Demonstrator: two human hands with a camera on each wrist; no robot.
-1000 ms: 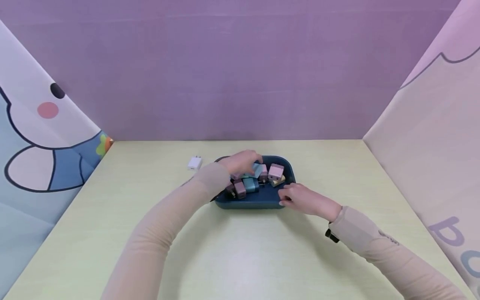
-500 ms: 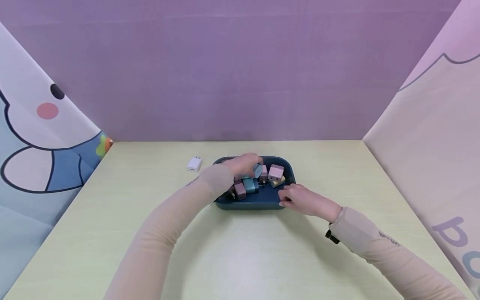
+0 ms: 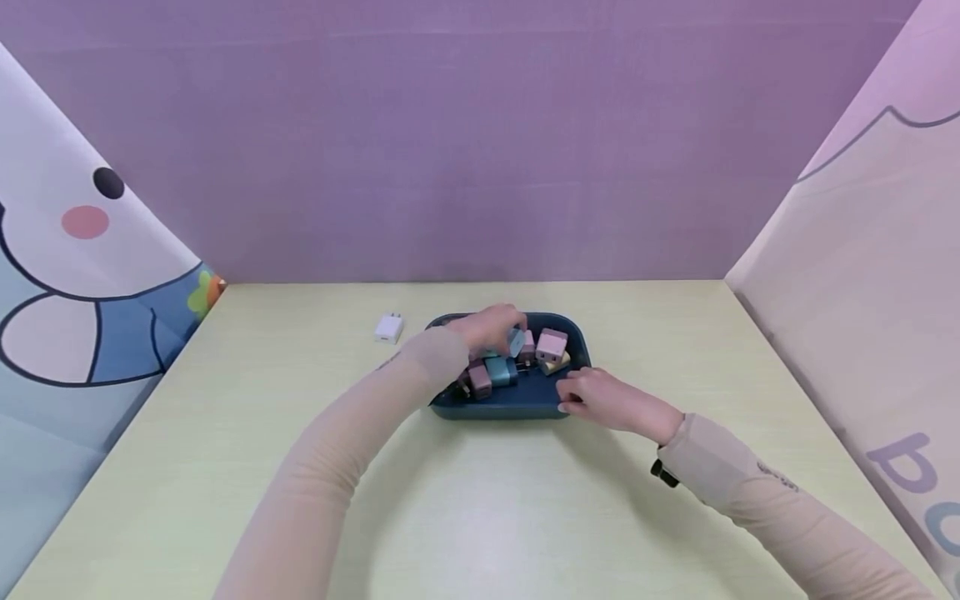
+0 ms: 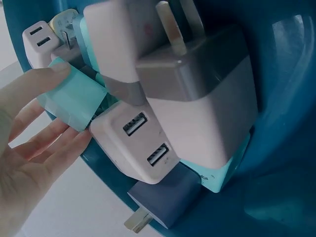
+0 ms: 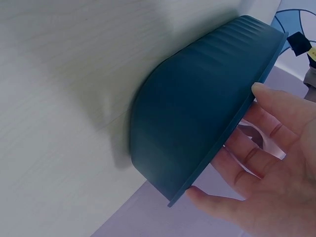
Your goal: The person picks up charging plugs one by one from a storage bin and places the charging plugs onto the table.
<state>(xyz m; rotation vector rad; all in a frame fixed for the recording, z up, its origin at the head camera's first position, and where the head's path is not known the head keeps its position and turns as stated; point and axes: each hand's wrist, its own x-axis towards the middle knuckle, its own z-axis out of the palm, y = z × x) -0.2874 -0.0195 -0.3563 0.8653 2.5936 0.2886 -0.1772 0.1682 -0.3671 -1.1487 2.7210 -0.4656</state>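
Note:
A dark blue plastic bin point(image 3: 495, 412) stands on the table, holding several plug chargers. Inside it, my left hand point(image 3: 491, 327) pinches a mint-green charger point(image 4: 74, 96) between thumb and fingers. Under and beside that hand lie pale pink chargers with metal prongs point(image 4: 197, 118), a two-port charger point(image 4: 136, 143) and a dark blue one point(image 4: 168, 195). My right hand point(image 3: 603, 397) grips the bin's right front rim, thumb on the outside and other fingers over the edge, as the right wrist view shows. Part of the left side of the pile is hidden behind my left hand and sleeve.
A white charger point(image 3: 388, 328) lies on the pale table, left of the bin, prongs pointing away. A purple backdrop point(image 3: 480, 150) rises at the table's back edge, with printed cloth panels point(image 3: 877, 275) on both sides.
My left hand has shifted slightly lower and right within the bin, and the mint-green charger in its fingers has tilted. The right hand keeps its place at the rim.

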